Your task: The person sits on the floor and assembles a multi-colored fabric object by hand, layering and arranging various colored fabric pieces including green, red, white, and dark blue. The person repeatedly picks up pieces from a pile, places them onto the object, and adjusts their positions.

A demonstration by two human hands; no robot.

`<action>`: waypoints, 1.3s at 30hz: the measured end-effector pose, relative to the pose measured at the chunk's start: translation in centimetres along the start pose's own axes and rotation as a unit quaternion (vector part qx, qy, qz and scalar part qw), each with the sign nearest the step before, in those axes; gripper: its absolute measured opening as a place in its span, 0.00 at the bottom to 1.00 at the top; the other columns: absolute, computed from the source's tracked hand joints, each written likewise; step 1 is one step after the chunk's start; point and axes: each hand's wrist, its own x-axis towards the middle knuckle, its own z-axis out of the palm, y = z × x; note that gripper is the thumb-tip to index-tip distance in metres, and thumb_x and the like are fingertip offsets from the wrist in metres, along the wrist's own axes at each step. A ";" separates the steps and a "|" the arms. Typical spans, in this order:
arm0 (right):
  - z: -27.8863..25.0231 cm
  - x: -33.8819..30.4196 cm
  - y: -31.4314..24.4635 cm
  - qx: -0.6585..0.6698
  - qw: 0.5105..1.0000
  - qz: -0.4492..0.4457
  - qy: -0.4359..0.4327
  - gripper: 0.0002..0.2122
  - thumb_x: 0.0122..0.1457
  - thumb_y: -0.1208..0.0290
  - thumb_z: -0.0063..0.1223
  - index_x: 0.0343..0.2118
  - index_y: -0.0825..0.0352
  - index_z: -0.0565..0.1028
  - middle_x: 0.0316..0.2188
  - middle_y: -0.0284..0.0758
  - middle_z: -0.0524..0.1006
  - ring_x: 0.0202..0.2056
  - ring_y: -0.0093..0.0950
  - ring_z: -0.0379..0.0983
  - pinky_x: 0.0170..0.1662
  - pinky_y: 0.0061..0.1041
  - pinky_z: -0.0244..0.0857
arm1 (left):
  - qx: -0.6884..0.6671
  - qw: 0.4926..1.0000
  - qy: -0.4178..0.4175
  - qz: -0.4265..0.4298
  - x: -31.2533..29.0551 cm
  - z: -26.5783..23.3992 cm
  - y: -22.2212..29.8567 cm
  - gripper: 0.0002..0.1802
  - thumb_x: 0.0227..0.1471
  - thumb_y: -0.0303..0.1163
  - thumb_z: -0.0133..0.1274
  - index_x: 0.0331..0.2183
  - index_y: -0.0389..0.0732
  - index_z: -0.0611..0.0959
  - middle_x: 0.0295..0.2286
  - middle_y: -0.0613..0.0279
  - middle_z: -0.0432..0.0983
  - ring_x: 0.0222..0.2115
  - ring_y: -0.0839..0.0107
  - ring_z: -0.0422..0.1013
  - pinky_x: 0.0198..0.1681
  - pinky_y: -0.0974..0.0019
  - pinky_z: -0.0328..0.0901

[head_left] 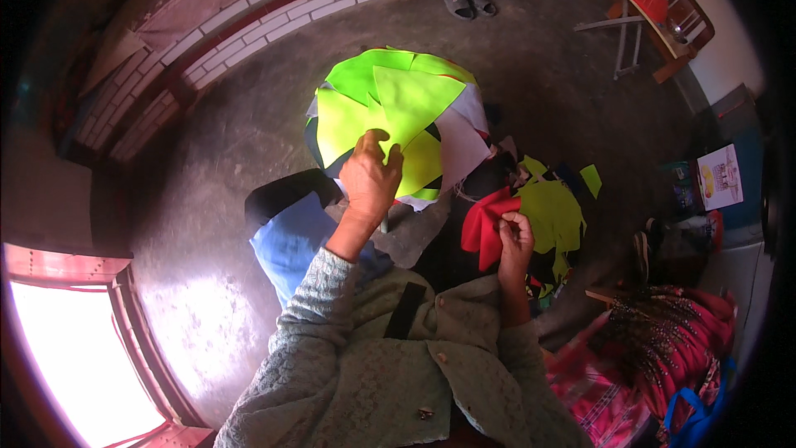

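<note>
My left hand point(369, 176) rests over a round heap of cloth pieces, its fingers curved and the thumb apart from them. Under its fingertips lies a bright yellow-green cloth piece point(352, 120), on top of the heap; whether the fingers touch it is hard to tell. White cloth point(461, 141) and dark pieces show at the heap's sides. In my right hand point(516, 247) is a folded red cloth piece point(483, 228), pinched at its right edge between thumb and fingers. What holds up the heap is mostly hidden.
More yellow-green scraps point(549, 216) are piled right of my right hand. Light blue cloth point(290, 236) lies over my left leg. Pink and red patterned fabric point(638, 357) is at the lower right. Dark slippers point(458, 2) lie by the far wall, near a folding table point(634, 12).
</note>
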 end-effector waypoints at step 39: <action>-0.5 0.4 0.4 -0.066 0.997 -0.023 -0.015 0.05 0.55 0.82 0.49 0.34 0.70 0.71 0.32 0.29 0.72 0.35 0.17 0.66 0.41 0.15 0.60 | 0.217 0.945 -0.092 0.228 3.4 8.3 -0.6 0.35 0.51 0.61 0.38 0.56 0.54 0.65 0.58 0.58 0.53 0.60 0.60 0.47 0.61 0.43 0.35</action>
